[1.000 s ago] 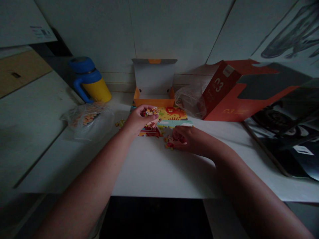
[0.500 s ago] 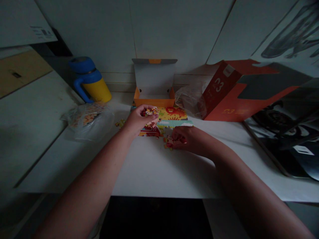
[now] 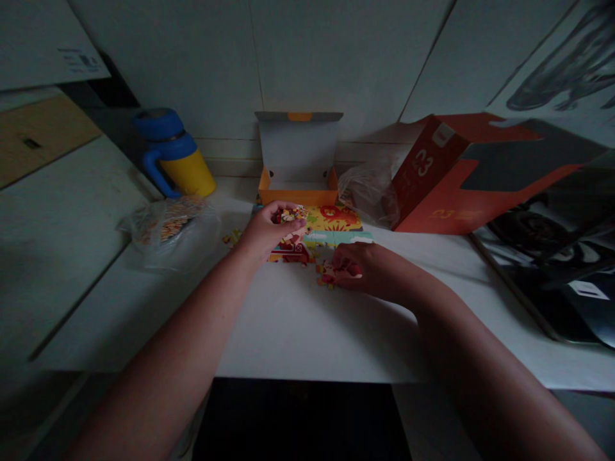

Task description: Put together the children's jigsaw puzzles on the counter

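Several small jigsaw puzzle pieces [image 3: 294,214] are bunched in my left hand [image 3: 269,227], whose fingers curl round them above the partly joined puzzle [image 3: 331,219]. That puzzle lies flat on the white counter and shows a red lion on yellow and a red barn-like shape. My right hand [image 3: 358,262] is closed on a puzzle piece [image 3: 329,274] at the puzzle's near right edge. Its fingers cover part of the piece. A few loose yellow-green pieces [image 3: 232,238] lie left of the puzzle, partly behind my left wrist.
Behind the puzzle stands an open orange box [image 3: 298,195] with its lid up. A clear plastic bag [image 3: 368,192] and a large red-orange box [image 3: 446,186] are to its right, beside a gas stove [image 3: 542,269]. On the left are a blue-yellow jug [image 3: 177,153] and a bag of sticks [image 3: 170,234].
Almost nothing differs. The view has shifted very slightly, and both hands keep their places and their hold.
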Available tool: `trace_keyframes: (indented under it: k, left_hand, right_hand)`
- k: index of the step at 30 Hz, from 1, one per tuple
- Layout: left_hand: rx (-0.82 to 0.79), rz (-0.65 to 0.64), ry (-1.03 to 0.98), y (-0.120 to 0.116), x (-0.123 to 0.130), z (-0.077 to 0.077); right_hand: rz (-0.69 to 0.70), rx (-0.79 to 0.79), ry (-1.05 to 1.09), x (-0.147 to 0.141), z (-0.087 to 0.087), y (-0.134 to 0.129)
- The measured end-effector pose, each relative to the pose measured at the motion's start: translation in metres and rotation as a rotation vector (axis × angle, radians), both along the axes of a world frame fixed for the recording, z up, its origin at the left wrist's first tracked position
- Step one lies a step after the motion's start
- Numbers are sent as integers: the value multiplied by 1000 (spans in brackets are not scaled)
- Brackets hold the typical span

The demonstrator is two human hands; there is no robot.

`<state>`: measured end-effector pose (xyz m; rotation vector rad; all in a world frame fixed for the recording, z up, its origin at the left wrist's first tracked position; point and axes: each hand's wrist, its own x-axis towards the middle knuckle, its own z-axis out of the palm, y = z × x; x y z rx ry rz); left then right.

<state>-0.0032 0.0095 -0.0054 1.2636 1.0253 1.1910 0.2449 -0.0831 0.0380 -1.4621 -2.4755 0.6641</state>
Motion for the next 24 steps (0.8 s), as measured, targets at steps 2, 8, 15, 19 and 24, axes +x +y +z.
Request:
trace_keyframes:
  k: [2,8,15,19,24]
  left_hand:
    - [1,-4,-7,1,0,-1]
    - [-18,-18,-15,1,-1,-2]
    - [-38,-22,-24,-2,1,1]
    - [-53,-37,-49,-2,1,-1]
    - [-13,-17,-6,1,0,-3]
  right_hand:
    - [-15,-16,-2,1,2,0]
    - [-52,-28,-41,3,3,-1]
    - [-17,-36,6,3,-1,-1]
    - [108,-26,11,-1,-1,1]
    - [113,-12,28,-5,0,1]
